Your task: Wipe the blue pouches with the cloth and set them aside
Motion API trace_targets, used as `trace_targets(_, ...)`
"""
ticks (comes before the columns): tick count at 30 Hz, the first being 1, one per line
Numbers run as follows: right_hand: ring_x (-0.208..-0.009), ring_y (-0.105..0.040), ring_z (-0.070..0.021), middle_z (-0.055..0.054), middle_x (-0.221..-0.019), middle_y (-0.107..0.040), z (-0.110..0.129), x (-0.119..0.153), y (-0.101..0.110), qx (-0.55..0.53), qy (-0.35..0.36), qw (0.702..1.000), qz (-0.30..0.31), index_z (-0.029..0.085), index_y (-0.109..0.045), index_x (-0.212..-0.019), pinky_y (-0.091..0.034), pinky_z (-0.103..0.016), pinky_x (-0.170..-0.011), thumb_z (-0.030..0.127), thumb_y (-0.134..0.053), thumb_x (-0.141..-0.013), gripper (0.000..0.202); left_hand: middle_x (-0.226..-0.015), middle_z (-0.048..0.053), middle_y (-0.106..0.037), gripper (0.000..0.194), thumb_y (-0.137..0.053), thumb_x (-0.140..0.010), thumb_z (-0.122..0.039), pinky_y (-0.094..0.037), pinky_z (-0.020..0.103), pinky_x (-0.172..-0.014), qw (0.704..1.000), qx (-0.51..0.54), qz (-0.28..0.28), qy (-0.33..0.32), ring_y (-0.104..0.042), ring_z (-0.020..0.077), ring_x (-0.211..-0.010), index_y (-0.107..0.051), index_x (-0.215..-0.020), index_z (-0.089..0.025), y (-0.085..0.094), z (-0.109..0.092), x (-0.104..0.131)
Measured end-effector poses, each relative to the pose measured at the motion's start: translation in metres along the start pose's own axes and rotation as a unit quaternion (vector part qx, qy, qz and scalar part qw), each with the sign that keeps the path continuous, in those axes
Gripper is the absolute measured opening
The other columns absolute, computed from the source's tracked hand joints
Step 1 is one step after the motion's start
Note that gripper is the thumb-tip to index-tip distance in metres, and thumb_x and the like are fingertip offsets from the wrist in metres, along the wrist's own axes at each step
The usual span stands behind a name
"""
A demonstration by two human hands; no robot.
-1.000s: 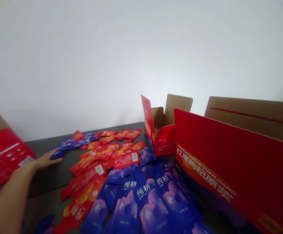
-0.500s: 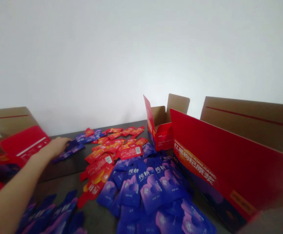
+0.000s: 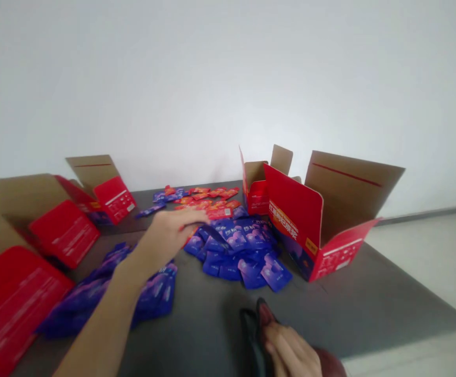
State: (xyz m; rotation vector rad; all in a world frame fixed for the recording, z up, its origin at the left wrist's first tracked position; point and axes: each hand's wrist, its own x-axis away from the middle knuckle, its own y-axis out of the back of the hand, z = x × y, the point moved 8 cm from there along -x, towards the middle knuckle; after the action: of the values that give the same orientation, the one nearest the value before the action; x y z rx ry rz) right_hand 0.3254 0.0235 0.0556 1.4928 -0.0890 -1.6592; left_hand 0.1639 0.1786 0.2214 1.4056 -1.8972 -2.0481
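Note:
My left hand (image 3: 175, 226) is closed on a blue pouch (image 3: 218, 236), seen nearly edge-on. It hangs above the near side of a pile of blue-purple pouches (image 3: 247, 238). Low in the view, my right hand (image 3: 290, 348) is curled around a dark, thin thing (image 3: 257, 335) whose kind I cannot make out. A second heap of blue pouches (image 3: 157, 296) lies under my left forearm, partly hidden by it. Behind the middle pile are red-orange pouches (image 3: 220, 213), lying flat.
An open red carton (image 3: 294, 209) stands right of the middle pile, with a smaller open carton (image 3: 259, 196) behind it. More open red cartons (image 3: 65, 233) line the left side. The grey table (image 3: 380, 303) ends at the right above a pale floor. A white wall rises behind.
My left hand has moved right, from the far-left blue pouches to above the middle pile, with a blue pouch in it. My right hand shows clearly now. The view takes in more table.

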Motion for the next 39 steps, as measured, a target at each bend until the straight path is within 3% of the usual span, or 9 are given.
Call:
trace_targets(4, -0.070, -0.063, -0.0125, -0.004, -0.078, -0.066, -0.008, 0.007, 0.029, -0.012, -0.067, 0.996, -0.061, 0.019, -0.058, -0.090, -0.051, -0.019, -0.062, 0.016, -0.043, -0.084, 0.016, -0.102, 0.001, -0.067, 0.027, -0.042, -0.084, -0.011, -0.041, 0.029, -0.096, 0.994, 0.107, 0.023, -0.024, -0.057, 0.0145, -0.104, -0.065, -0.093, -0.020, -0.029, -0.048, 0.065)
trace_targets(9, -0.074, -0.063, -0.0132, -0.004, -0.083, -0.065, -0.011, 0.020, 0.043, 0.019, -0.095, 0.993, -0.075, 0.020, -0.057, -0.093, -0.050, -0.021, -0.067, 0.020, -0.044, -0.085, 0.015, -0.103, 0.003, -0.066, 0.036, -0.035, -0.079, -0.002, -0.038, 0.033, -0.099, 0.979, 0.187, 0.071, 0.040, -0.052, 0.0147, -0.111, -0.066, -0.087, -0.020, -0.072, -0.050, 0.126)
trace_targets(16, -0.083, -0.063, -0.0150, -0.003, -0.101, -0.065, 0.009, -0.009, -0.013, 0.016, -0.100, 0.977, 0.188, 0.024, -0.055, -0.107, -0.049, -0.025, -0.072, 0.016, -0.039, -0.087, 0.027, -0.129, 0.004, -0.049, 0.070, -0.029, -0.057, 0.007, -0.026, 0.051, -0.103, 0.966, 0.057, 0.210, 0.141, -0.029, 0.0224, -0.128, -0.058, -0.113, -0.023, -0.101, 0.003, 0.171)
trace_targets(19, -0.081, -0.064, -0.0171, -0.003, -0.100, -0.066, 0.007, -0.019, -0.027, 0.052, -0.139, 0.958, 0.244, 0.023, -0.054, -0.110, -0.048, -0.027, -0.070, 0.016, -0.039, -0.087, 0.028, -0.133, 0.006, -0.044, 0.067, -0.030, -0.062, 0.006, -0.028, 0.049, -0.102, 0.970, -0.026, 0.183, 0.159, -0.030, 0.0240, -0.128, -0.055, -0.117, -0.023, -0.085, 0.008, 0.173)
trace_targets(22, -0.075, -0.064, -0.0164, -0.003, -0.090, -0.067, 0.006, -0.025, -0.026, 0.044, -0.147, 0.958, 0.242, 0.023, -0.058, -0.100, -0.047, -0.026, -0.067, 0.017, -0.039, -0.087, 0.024, -0.128, 0.005, -0.050, 0.055, -0.034, -0.075, -0.001, -0.030, 0.047, -0.102, 0.977, -0.110, 0.108, 0.150, -0.035, 0.0253, -0.125, -0.051, -0.122, -0.024, -0.072, -0.020, 0.161)
trace_targets(27, -0.076, -0.062, -0.0133, -0.004, -0.087, -0.066, 0.003, -0.029, 0.017, 0.016, -0.146, 0.987, 0.063, 0.020, -0.059, -0.094, -0.046, -0.021, -0.066, 0.022, -0.037, -0.088, 0.022, -0.108, 0.013, -0.063, 0.043, -0.054, -0.081, -0.035, -0.039, 0.049, -0.092, 0.953, -0.163, 0.136, 0.215, -0.048, 0.0337, -0.113, -0.054, -0.119, -0.016, -0.110, -0.058, 0.139)
trace_targets(32, -0.069, -0.061, -0.0131, -0.004, -0.079, -0.065, 0.001, -0.019, 0.049, 0.017, -0.136, 0.990, -0.035, 0.020, -0.058, -0.091, -0.046, -0.020, -0.060, 0.022, -0.040, -0.087, 0.019, -0.118, 0.012, -0.057, 0.034, -0.054, -0.081, -0.026, -0.032, 0.051, -0.097, 0.965, -0.099, 0.166, 0.178, -0.045, 0.0297, -0.117, -0.057, -0.113, -0.018, -0.130, -0.053, 0.137)
trace_targets(36, -0.073, -0.061, -0.0139, -0.004, -0.083, -0.065, 0.001, -0.021, 0.042, 0.012, -0.126, 0.992, -0.007, 0.020, -0.057, -0.094, -0.047, -0.022, -0.064, 0.022, -0.040, -0.088, 0.019, -0.127, 0.004, -0.051, 0.037, -0.043, -0.084, -0.014, -0.029, 0.056, -0.097, 0.980, -0.074, 0.160, 0.096, -0.038, 0.0275, -0.123, -0.055, -0.115, -0.029, -0.110, -0.056, 0.157)
trace_targets(39, -0.076, -0.060, -0.0129, -0.003, -0.086, -0.065, 0.008, -0.034, 0.024, -0.011, -0.087, 0.995, 0.056, 0.020, -0.057, -0.095, -0.046, -0.022, -0.067, 0.019, -0.039, -0.088, 0.019, -0.126, 0.005, -0.052, 0.038, -0.042, -0.086, -0.017, -0.031, 0.056, -0.097, 0.980, -0.118, 0.119, 0.107, -0.043, 0.0280, -0.119, -0.050, -0.122, -0.027, -0.094, -0.067, 0.165)
